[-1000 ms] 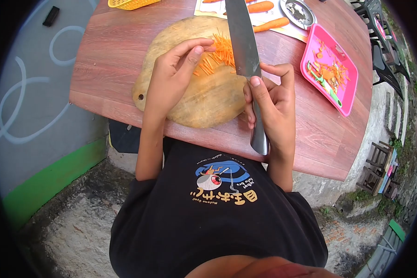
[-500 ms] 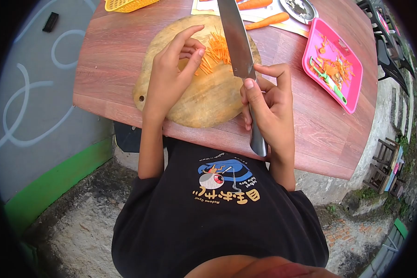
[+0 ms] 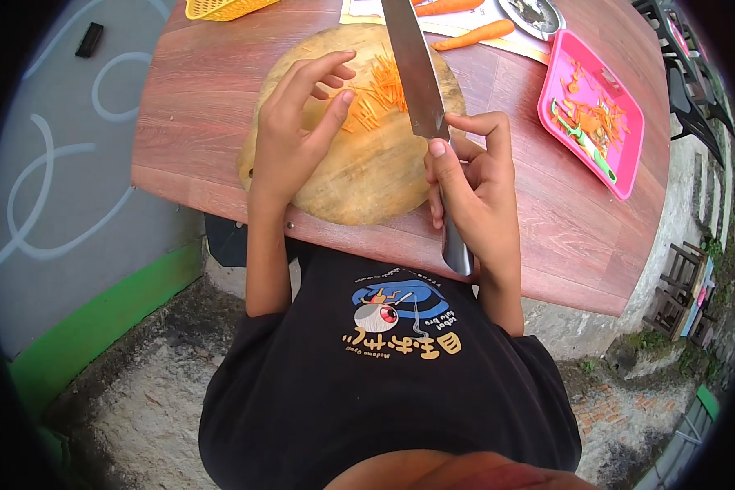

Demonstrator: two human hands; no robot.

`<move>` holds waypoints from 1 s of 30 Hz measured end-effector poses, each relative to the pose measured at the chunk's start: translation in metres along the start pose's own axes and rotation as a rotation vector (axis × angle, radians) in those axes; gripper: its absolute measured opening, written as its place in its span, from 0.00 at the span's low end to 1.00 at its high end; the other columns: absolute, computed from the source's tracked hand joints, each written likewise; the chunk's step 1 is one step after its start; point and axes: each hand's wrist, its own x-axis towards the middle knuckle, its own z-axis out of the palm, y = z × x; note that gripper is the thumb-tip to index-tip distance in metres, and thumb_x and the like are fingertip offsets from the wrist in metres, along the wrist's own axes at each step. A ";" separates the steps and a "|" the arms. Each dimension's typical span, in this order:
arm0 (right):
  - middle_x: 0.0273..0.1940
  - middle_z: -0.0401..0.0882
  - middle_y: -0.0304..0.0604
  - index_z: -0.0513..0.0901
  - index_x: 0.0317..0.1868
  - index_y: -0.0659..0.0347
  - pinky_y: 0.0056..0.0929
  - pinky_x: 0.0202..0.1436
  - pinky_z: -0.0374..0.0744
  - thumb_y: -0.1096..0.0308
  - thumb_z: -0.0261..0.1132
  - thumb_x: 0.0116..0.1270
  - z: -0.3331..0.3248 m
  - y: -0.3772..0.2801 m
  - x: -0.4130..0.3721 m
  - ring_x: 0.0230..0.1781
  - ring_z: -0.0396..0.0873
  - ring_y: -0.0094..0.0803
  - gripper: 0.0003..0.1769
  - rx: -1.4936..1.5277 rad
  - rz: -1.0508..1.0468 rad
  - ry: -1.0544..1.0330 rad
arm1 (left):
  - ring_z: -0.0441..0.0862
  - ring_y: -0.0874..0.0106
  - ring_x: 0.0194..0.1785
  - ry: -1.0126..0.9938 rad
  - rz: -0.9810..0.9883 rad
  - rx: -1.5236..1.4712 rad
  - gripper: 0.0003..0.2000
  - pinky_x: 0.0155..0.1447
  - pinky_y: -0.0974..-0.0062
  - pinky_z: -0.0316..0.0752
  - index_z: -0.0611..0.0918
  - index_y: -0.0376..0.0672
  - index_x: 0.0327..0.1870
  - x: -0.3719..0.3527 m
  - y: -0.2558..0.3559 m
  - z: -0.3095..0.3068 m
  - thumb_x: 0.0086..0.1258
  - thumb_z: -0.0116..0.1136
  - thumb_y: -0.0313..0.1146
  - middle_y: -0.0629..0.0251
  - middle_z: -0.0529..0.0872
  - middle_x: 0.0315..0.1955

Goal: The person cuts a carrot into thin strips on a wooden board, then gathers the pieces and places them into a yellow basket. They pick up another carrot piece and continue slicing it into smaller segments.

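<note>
My right hand (image 3: 475,171) grips a large kitchen knife (image 3: 416,69) by its handle, the wide blade pointing up and away over the right part of the board. Thumb and forefinger press near where blade meets handle. My left hand (image 3: 298,122) hovers above the left side of the round wooden cutting board (image 3: 351,192), fingers curved and apart from the thumb, holding nothing. Between the two hands lies a small heap of thin carrot strips (image 3: 376,94) on the board; the blade hides part of its right side.
Whole carrots (image 3: 475,35) lie on a paper sheet behind the board, near a metal dish (image 3: 535,12). To the right sits a pink tray (image 3: 625,189) with carrot scraps and a green-handled peeler (image 3: 588,147). A yellow basket (image 3: 224,8) stands at the far left edge.
My left thumb and fingers have spread further apart, and the hand has shifted slightly left. The knife and my right hand stay nearly where they were.
</note>
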 end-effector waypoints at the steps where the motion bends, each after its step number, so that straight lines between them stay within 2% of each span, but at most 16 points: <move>1: 0.29 0.74 0.38 0.63 0.60 0.58 0.19 0.16 0.67 0.72 0.58 0.81 0.001 -0.001 0.000 0.15 0.68 0.16 0.14 0.026 0.019 -0.005 | 0.84 0.67 0.47 0.038 0.012 0.062 0.20 0.50 0.67 0.80 0.80 0.44 0.66 -0.001 -0.002 -0.003 0.73 0.59 0.24 0.60 0.87 0.46; 2: 0.29 0.74 0.36 0.63 0.60 0.59 0.18 0.17 0.66 0.73 0.58 0.81 0.001 -0.001 0.000 0.16 0.66 0.13 0.14 0.053 0.037 -0.011 | 0.84 0.67 0.47 0.039 0.012 0.064 0.20 0.50 0.67 0.80 0.80 0.44 0.66 -0.002 -0.003 -0.006 0.73 0.59 0.24 0.60 0.87 0.46; 4: 0.29 0.73 0.36 0.63 0.60 0.59 0.18 0.17 0.66 0.73 0.58 0.81 0.002 0.000 -0.001 0.16 0.66 0.13 0.14 0.053 0.036 -0.018 | 0.84 0.64 0.47 0.069 -0.349 0.251 0.21 0.54 0.64 0.77 0.76 0.43 0.69 -0.005 -0.002 -0.012 0.76 0.56 0.26 0.59 0.87 0.45; 8: 0.29 0.73 0.36 0.63 0.60 0.59 0.18 0.17 0.66 0.72 0.58 0.81 0.004 0.000 -0.001 0.16 0.67 0.14 0.14 0.022 0.051 -0.027 | 0.83 0.63 0.47 0.046 -0.277 0.416 0.22 0.55 0.64 0.76 0.73 0.43 0.71 -0.020 -0.002 -0.010 0.77 0.51 0.24 0.58 0.88 0.46; 10: 0.29 0.73 0.35 0.63 0.60 0.59 0.18 0.18 0.66 0.72 0.58 0.81 0.005 -0.002 -0.001 0.17 0.67 0.14 0.14 0.018 0.068 -0.030 | 0.83 0.66 0.48 0.000 -0.179 0.174 0.21 0.56 0.65 0.76 0.74 0.43 0.71 -0.024 0.013 -0.005 0.78 0.48 0.22 0.57 0.89 0.49; 14: 0.29 0.73 0.36 0.64 0.60 0.60 0.18 0.18 0.68 0.72 0.57 0.81 0.006 0.000 -0.001 0.17 0.69 0.15 0.14 -0.023 0.119 -0.078 | 0.83 0.70 0.50 0.085 -0.262 -0.070 0.22 0.56 0.68 0.75 0.74 0.43 0.71 -0.029 0.017 -0.006 0.78 0.47 0.21 0.60 0.90 0.51; 16: 0.28 0.73 0.36 0.64 0.60 0.60 0.20 0.18 0.69 0.71 0.57 0.81 0.008 0.000 -0.002 0.17 0.70 0.16 0.13 -0.019 0.171 -0.159 | 0.82 0.75 0.51 0.318 -0.255 0.009 0.21 0.56 0.73 0.74 0.75 0.42 0.70 -0.031 0.005 -0.019 0.78 0.47 0.21 0.63 0.90 0.49; 17: 0.26 0.73 0.37 0.64 0.59 0.61 0.21 0.19 0.69 0.71 0.57 0.81 0.009 0.000 -0.002 0.16 0.70 0.18 0.13 -0.012 0.224 -0.240 | 0.82 0.75 0.51 0.319 -0.252 0.008 0.21 0.56 0.73 0.74 0.75 0.42 0.70 -0.031 0.002 -0.026 0.78 0.47 0.21 0.63 0.90 0.49; 19: 0.23 0.73 0.37 0.65 0.59 0.61 0.24 0.19 0.69 0.71 0.57 0.81 0.009 0.001 -0.002 0.15 0.70 0.20 0.13 -0.102 0.264 -0.332 | 0.81 0.76 0.50 0.492 -0.253 0.004 0.19 0.54 0.76 0.73 0.78 0.42 0.67 -0.031 -0.002 -0.039 0.78 0.48 0.22 0.65 0.89 0.47; 20: 0.21 0.73 0.38 0.65 0.59 0.62 0.26 0.19 0.70 0.70 0.57 0.80 0.009 0.003 -0.002 0.15 0.70 0.22 0.13 -0.192 0.305 -0.425 | 0.81 0.76 0.50 0.493 -0.249 0.003 0.19 0.54 0.76 0.73 0.78 0.42 0.67 -0.030 -0.003 -0.045 0.78 0.48 0.22 0.65 0.89 0.47; 22: 0.18 0.72 0.39 0.67 0.58 0.62 0.30 0.19 0.69 0.70 0.58 0.80 0.006 0.010 -0.002 0.14 0.70 0.25 0.13 -0.256 0.247 -0.416 | 0.81 0.76 0.54 0.497 -0.299 0.055 0.16 0.62 0.74 0.74 0.77 0.37 0.66 -0.029 -0.004 -0.053 0.80 0.49 0.22 0.62 0.87 0.48; 24: 0.19 0.73 0.39 0.68 0.57 0.62 0.30 0.19 0.68 0.70 0.58 0.80 -0.001 0.014 0.001 0.14 0.71 0.26 0.12 -0.433 0.007 -0.387 | 0.81 0.77 0.51 0.471 -0.273 0.065 0.16 0.57 0.75 0.74 0.78 0.39 0.65 -0.026 -0.010 -0.058 0.80 0.49 0.23 0.64 0.88 0.48; 25: 0.19 0.73 0.39 0.68 0.57 0.62 0.30 0.19 0.68 0.70 0.58 0.80 -0.004 0.009 0.001 0.14 0.71 0.26 0.12 -0.438 0.003 -0.381 | 0.81 0.78 0.48 0.444 -0.253 0.079 0.16 0.53 0.76 0.74 0.79 0.41 0.64 -0.024 -0.013 -0.059 0.79 0.49 0.24 0.65 0.89 0.48; 27: 0.20 0.74 0.39 0.69 0.57 0.61 0.30 0.19 0.68 0.70 0.58 0.80 -0.007 -0.006 0.000 0.15 0.71 0.25 0.11 -0.376 0.201 -0.275 | 0.83 0.75 0.49 0.374 -0.270 0.102 0.17 0.54 0.75 0.74 0.79 0.41 0.65 -0.014 -0.014 -0.061 0.79 0.50 0.24 0.64 0.89 0.49; 29: 0.21 0.75 0.40 0.68 0.57 0.62 0.30 0.19 0.68 0.70 0.58 0.80 -0.011 -0.006 -0.002 0.15 0.71 0.24 0.12 -0.362 0.160 -0.230 | 0.84 0.72 0.50 0.305 -0.279 0.127 0.17 0.55 0.73 0.75 0.79 0.41 0.65 -0.004 -0.015 -0.060 0.78 0.51 0.24 0.63 0.90 0.51; 30: 0.23 0.76 0.41 0.68 0.57 0.62 0.29 0.19 0.68 0.69 0.58 0.80 -0.012 -0.007 -0.003 0.16 0.71 0.24 0.12 -0.344 0.124 -0.190 | 0.84 0.67 0.56 0.204 -0.256 0.206 0.19 0.59 0.69 0.75 0.77 0.42 0.68 0.002 -0.016 -0.057 0.78 0.50 0.25 0.60 0.88 0.55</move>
